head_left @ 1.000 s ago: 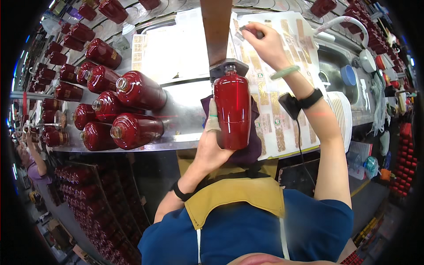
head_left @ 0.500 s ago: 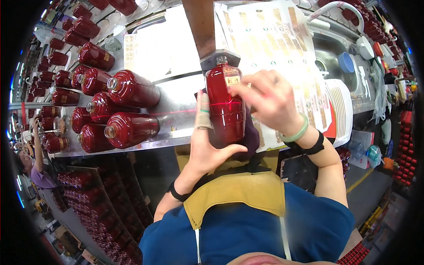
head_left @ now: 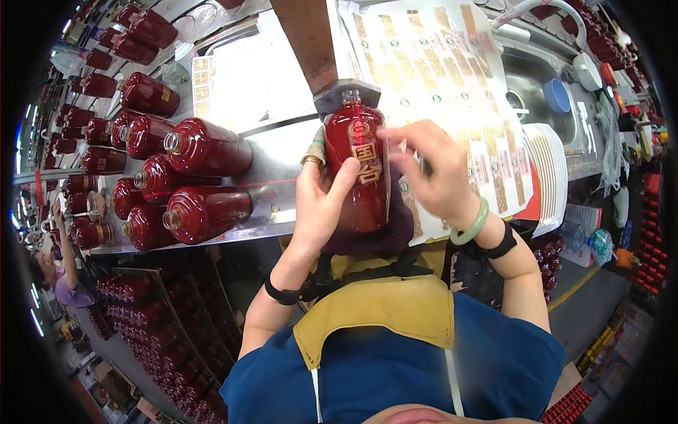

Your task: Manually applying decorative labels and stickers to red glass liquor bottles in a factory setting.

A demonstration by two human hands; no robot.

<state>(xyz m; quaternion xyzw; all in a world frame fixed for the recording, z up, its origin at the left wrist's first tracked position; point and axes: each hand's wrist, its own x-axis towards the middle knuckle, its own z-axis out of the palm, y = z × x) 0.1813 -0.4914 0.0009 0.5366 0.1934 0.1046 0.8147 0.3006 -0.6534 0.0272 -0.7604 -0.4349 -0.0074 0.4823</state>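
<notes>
Head view: I see the red bottle (head_left: 371, 198) on a purple cloth (head_left: 397, 220), neck at the block (head_left: 327, 101). The left hand (head_left: 316, 206) clasps it, thumb across its front; the right hand (head_left: 446, 169) curls blurred fingers by its right edge, and I cannot tell whether they pinch anything.

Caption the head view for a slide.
Left hand holds a gold-marked red bottle; right hand at its right side.

One red bottle (head_left: 367, 201), one left hand (head_left: 318, 205) and one right hand (head_left: 441, 173) are counted. About seven more bottles (head_left: 166, 177) are clustered together on the left, while those farther back are too numerous to be counted. Two black wristbands (head_left: 503, 244), one green bracelet (head_left: 474, 222), one blue bowl (head_left: 556, 96) and one sink (head_left: 530, 76) are seen.
</notes>
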